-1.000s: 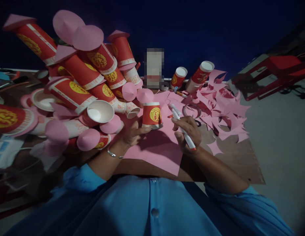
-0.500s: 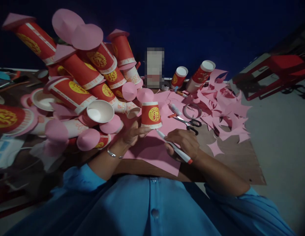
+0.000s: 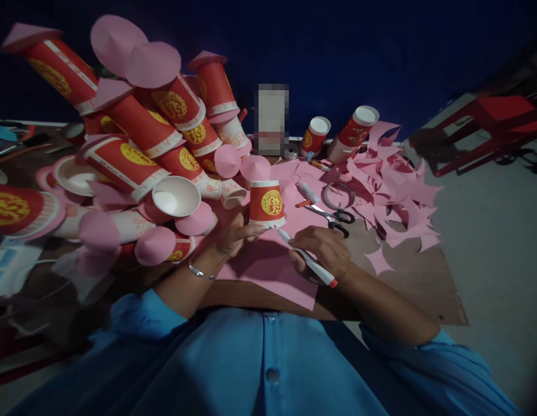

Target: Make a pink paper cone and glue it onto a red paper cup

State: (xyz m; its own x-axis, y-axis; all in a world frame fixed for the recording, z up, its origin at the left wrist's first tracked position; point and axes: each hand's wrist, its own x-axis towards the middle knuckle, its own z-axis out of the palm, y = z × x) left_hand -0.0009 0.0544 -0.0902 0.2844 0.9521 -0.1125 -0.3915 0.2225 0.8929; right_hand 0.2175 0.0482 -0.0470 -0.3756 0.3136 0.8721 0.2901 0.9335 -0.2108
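My left hand point(image 3: 237, 236) is closed on a red paper cup point(image 3: 267, 203) with a yellow emblem, held upside down with its white rim at the bottom. Fingers of that hand lie along the rim, and some are hidden behind the cup. My right hand point(image 3: 321, 253) grips a white marker pen point(image 3: 312, 263) with a red end. The pen's tip points up and left, right by the cup's rim; whether it touches cannot be made out. Under both hands lies pink paper point(image 3: 279, 271) on the wooden table.
Stacked red cups point(image 3: 138, 127) with pink paper cones crowd the left. Scissors point(image 3: 338, 218), a tape roll point(image 3: 338, 196) and pink paper scraps point(image 3: 394, 185) lie to the right. Two cup stacks stand behind, one being a short red cup point(image 3: 315, 136). A red stool point(image 3: 502, 115) is on the floor.
The cup has shifted very slightly, and the pen's tip is a touch higher near its rim. Both hands keep their hold.
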